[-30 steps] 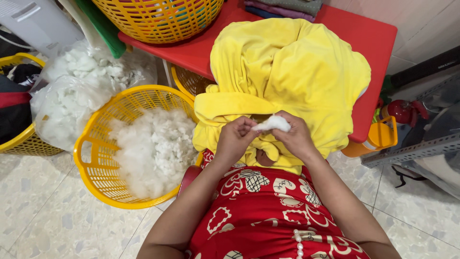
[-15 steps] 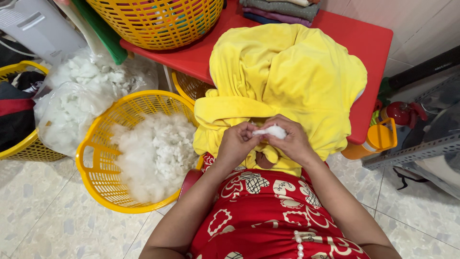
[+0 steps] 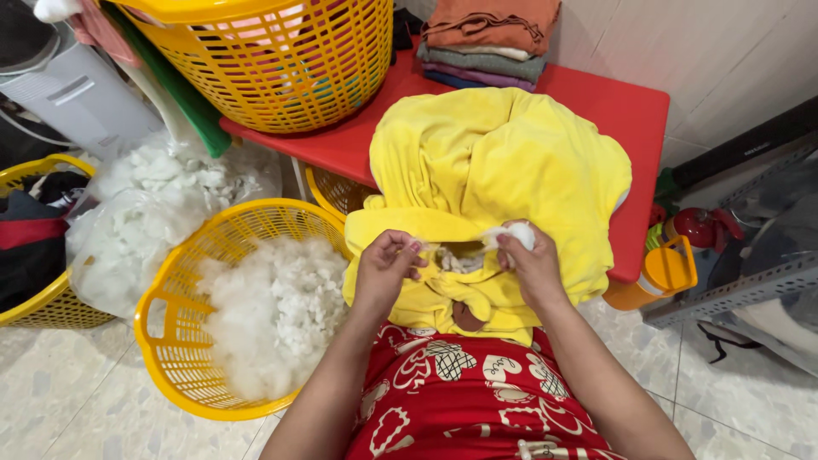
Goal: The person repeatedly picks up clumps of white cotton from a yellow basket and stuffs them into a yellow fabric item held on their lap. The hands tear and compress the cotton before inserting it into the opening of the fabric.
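Observation:
A yellow plush fabric cover lies over the edge of a red table and down onto my lap. My left hand pinches the edge of an opening in the cover and holds it apart. My right hand holds a small wad of white stuffing at that opening, where more white stuffing shows inside. A yellow basket full of white stuffing stands on the floor just left of my lap.
A large yellow basket and folded clothes sit on the red table. A clear bag of stuffing lies on the floor at left, beside another yellow basket. An orange bottle stands at right.
My hands have moved apart: the left now holds the opening wider, and the right has lifted the white wad slightly to the right. The view has shifted closer.

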